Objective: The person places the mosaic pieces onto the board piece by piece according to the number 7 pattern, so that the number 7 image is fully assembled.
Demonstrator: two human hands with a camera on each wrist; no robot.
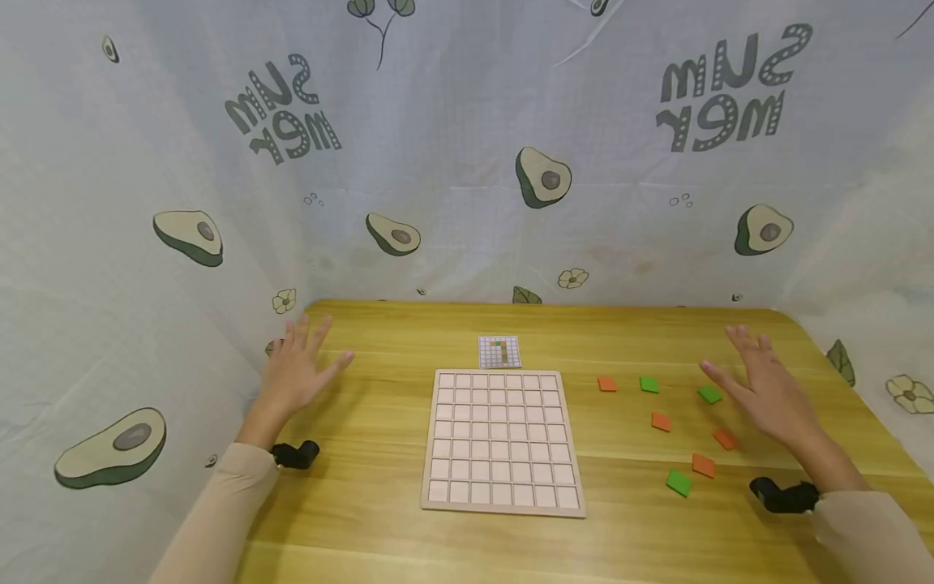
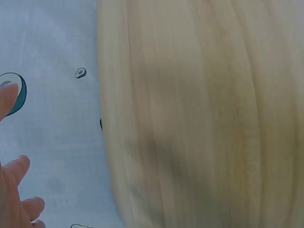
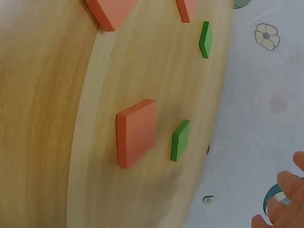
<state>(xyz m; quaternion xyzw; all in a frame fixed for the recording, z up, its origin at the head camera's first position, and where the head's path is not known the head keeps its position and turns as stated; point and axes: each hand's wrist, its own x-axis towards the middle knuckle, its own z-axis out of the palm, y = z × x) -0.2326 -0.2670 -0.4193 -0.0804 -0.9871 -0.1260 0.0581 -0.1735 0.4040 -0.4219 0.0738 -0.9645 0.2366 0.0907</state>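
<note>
My left hand (image 1: 293, 371) is raised over the left side of the table, fingers spread and holding nothing. On the right, my right hand (image 1: 772, 397) hovers with fingers extended, nothing in it, nearest to a green square tile (image 1: 709, 394) and an orange square tile (image 1: 725, 439). Several more orange and green tiles lie scattered between that hand and a pale wooden grid board (image 1: 503, 442), whose square cells hold no tiles. Just behind the board lies a small printed pattern card (image 1: 499, 352) showing a grid with orange and green squares. In the right wrist view, an orange tile (image 3: 137, 134) lies beside a green tile (image 3: 180, 140).
The wooden table (image 1: 350, 503) meets a hanging white cloth (image 1: 467, 243) printed with avocados along its back and sides. Each wrist carries a black camera mount, the left one (image 1: 295, 455) and the right one (image 1: 784, 495) both near the table.
</note>
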